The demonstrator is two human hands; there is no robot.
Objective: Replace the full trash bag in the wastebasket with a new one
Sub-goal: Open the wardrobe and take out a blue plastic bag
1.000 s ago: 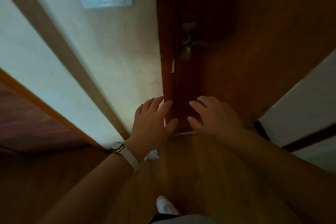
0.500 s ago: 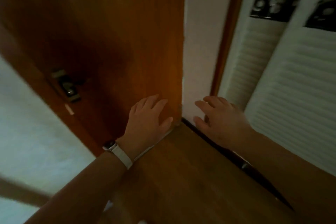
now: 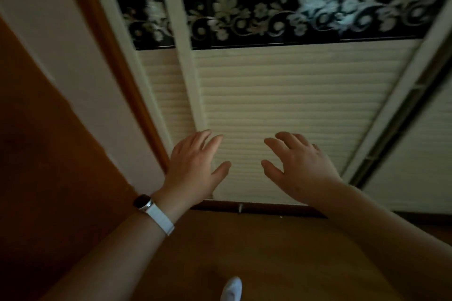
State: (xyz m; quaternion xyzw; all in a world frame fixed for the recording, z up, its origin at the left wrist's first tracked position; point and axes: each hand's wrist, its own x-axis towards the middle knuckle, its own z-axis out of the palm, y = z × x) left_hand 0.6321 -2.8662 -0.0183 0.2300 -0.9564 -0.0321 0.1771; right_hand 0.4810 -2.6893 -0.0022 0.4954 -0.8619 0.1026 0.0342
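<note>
No wastebasket and no trash bag are in view. My left hand point(image 3: 195, 166) is held out in front of me with its fingers spread and relaxed, holding nothing; a watch with a white strap sits on its wrist. My right hand point(image 3: 297, 166) is held out beside it, fingers likewise spread and empty. Both hands hover in front of a cream slatted wardrobe door point(image 3: 293, 105), and I cannot tell whether they touch it.
The wardrobe doors carry a black band with a pale floral pattern point(image 3: 281, 17). A brown wooden door point(image 3: 49, 154) stands at the left beside a strip of white wall. Below is wooden floor point(image 3: 269, 252), with my white-socked foot point(image 3: 231, 288) at the bottom edge.
My view has swung to the right, from the brown door and its lock to the slatted wardrobe doors. Both hands stay held out, open and empty.
</note>
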